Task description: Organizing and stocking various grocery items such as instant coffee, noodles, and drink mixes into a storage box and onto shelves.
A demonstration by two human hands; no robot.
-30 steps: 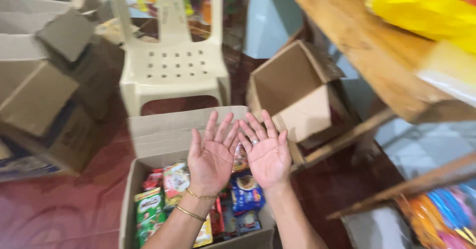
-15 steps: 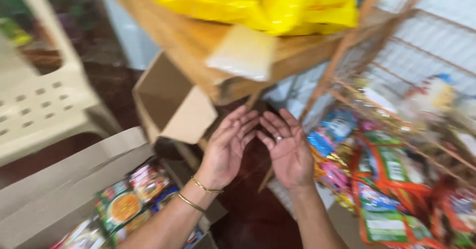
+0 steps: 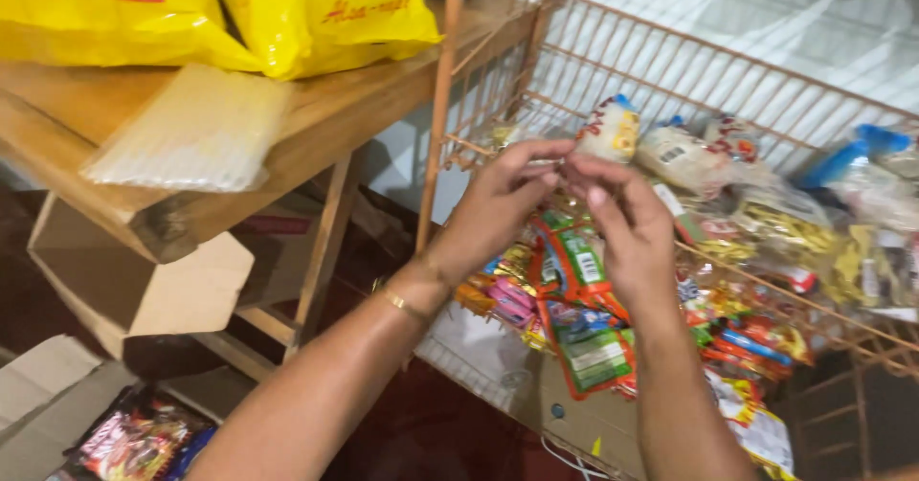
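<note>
Wire rack holding snack packets, wooden table bearing yellow bags

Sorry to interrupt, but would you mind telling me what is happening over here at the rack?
A person's left hand and right hand meet at the upper tier of an orange wire rack, fingertips pinching something small among the snack packets. What they pinch is too small to tell. More packets fill the lower tier. Yellow bags sit on the wooden table beside it.

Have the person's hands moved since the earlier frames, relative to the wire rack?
Yes. Left hand and right hand now reach at the wire rack; earlier they hovered short of it, palms open.
</note>
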